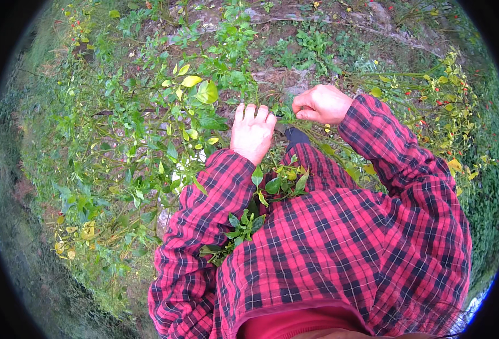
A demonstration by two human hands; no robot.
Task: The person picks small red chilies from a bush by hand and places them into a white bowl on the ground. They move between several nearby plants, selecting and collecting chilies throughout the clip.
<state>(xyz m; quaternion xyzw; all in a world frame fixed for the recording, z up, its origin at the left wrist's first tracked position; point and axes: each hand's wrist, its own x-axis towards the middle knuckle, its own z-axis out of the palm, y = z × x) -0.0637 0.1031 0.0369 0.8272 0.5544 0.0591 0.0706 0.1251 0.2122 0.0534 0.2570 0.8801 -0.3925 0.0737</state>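
Note:
My left hand (252, 134) reaches into a leafy green plant (210, 107), back of the hand up. Its fingers curl down and away among the stems, and whatever they grip is hidden. To its right, a little farther off, my right hand (324, 105) is closed in a pinch with the thumb against the bent fingers. Anything between those fingertips is too small or covered to make out. The hands are apart. Yellowing leaves (206, 91) stand just beyond my left hand. Leafy sprigs (286, 182) rise between my left forearm and my body.
Dense bushes (102, 152) fill the left side. On the right grows a yellowing bush (444, 107) dotted with small red fruits. Brown soil (283, 79) with low weeds lies ahead. A dark shoe (296, 137) shows below the hands.

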